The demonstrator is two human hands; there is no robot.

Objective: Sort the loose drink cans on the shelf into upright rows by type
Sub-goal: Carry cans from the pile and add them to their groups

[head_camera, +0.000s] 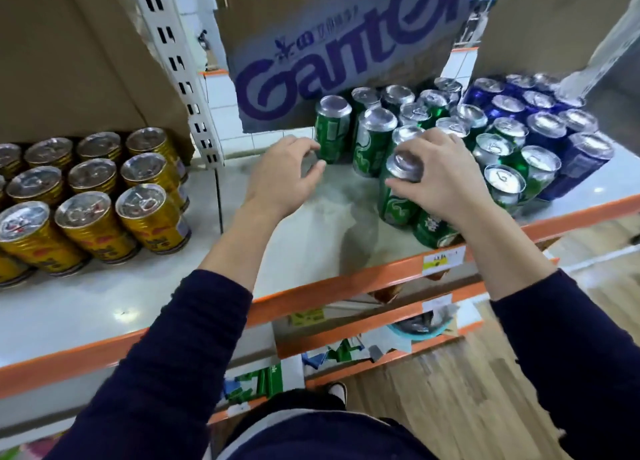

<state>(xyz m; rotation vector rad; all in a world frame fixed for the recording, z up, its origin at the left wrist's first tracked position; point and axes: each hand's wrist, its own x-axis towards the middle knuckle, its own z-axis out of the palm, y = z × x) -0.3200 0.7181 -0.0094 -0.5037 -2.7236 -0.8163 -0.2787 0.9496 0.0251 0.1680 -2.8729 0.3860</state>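
Several green cans (372, 144) stand on the grey shelf (304, 238), and some show their bottoms upward. My right hand (440, 179) grips the top of one green can (393, 200) near the shelf's front. Just below it another green can (433, 229) leans at the orange edge. My left hand (284, 175) hovers with fingers spread and empty, its fingertips next to the leftmost green can (330, 134). Blue cans (540, 113) stand in rows at the right. Gold cans (97, 200) stand in rows at the left.
A cardboard box with purple lettering (339, 51) hangs over the back of the shelf. A white slotted upright (183, 78) divides the two bays. Orange rails (346, 286) edge this shelf and the lower shelves, which hold cartons. Wooden floor lies at the lower right.
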